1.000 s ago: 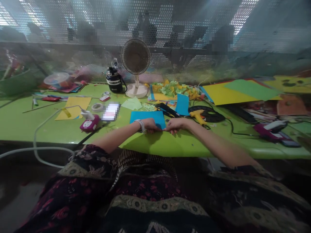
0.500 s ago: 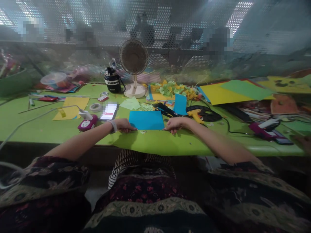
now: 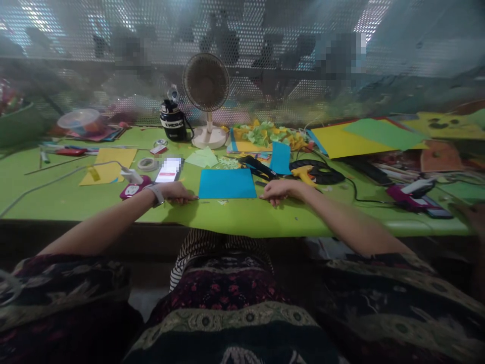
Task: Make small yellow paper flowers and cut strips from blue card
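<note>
A blue sheet of paper (image 3: pixel 227 184) lies flat near the table's front edge, its long side facing me. At its near left corner is my left hand (image 3: pixel 177 192), fingers closed and tips touching the paper's edge. My right hand (image 3: pixel 279 191), fingers curled together, pinches at the near right corner. Just behind the sheet lie a black-handled tool (image 3: pixel 259 168), partly covered, and a smaller blue paper piece (image 3: pixel 281 158). A yellow glue gun (image 3: pixel 304 174) rests beyond my right hand. Close to my left wrist are a lit phone (image 3: pixel 169 170) and a purple power socket (image 3: pixel 132 188).
A small fan (image 3: pixel 206 83) and a dark bottle (image 3: pixel 172 121) stand at the back. Crumpled green and yellow paper scraps (image 3: pixel 265 133) pile beside them. Large yellow sheets (image 3: pixel 341 143) lie right. A tape roll (image 3: pixel 146 164) sits left. Cables cross both sides of the green table (image 3: pixel 227 222).
My left hand has slid left along the near edge to the blue paper's corner. My right hand stays at the right corner. The view has shifted slightly.
</note>
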A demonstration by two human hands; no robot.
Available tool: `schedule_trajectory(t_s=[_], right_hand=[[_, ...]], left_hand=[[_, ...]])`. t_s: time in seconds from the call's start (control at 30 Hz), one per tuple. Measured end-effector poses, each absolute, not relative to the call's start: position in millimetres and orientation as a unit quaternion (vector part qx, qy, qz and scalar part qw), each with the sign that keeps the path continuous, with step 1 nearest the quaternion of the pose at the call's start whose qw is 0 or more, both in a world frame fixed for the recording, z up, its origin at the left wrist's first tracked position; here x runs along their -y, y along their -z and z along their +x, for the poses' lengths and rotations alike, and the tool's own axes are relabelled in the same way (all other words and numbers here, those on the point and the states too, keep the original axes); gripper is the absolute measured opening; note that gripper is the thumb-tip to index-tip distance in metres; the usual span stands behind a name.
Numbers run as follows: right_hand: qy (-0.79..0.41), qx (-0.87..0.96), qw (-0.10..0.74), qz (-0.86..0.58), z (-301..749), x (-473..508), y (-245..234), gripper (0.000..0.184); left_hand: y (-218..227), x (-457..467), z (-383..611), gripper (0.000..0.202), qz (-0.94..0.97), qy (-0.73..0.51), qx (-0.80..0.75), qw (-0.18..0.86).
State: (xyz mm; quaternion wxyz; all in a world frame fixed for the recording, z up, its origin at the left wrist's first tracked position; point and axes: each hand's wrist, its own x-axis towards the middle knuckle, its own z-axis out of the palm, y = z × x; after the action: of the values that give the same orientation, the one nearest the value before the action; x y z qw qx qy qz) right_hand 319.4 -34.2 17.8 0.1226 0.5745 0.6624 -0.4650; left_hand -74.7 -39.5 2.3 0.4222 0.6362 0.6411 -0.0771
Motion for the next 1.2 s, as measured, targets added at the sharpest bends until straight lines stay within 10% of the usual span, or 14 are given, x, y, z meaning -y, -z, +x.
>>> schedule_trajectory(t_s=[0.2, 0.4, 1.2], right_hand=[[0.308, -0.742, -0.009, 0.596, 345, 63, -8, 0.028], [-0.084, -0.797, -0.097, 0.591, 371, 76, 23, 0.041], [-0.017, -0.841, -0.12, 0.527, 408, 112, 40, 0.035]], left_hand=[[2, 53, -81, 0.059, 0.658, -0.005, -0.642, 0.394], [12, 67, -40, 0.05, 0.734, -0.205, -0.639, 0.101], [50, 60, 35, 0.073, 0.897, -0.033, -0.436, 0.062]])
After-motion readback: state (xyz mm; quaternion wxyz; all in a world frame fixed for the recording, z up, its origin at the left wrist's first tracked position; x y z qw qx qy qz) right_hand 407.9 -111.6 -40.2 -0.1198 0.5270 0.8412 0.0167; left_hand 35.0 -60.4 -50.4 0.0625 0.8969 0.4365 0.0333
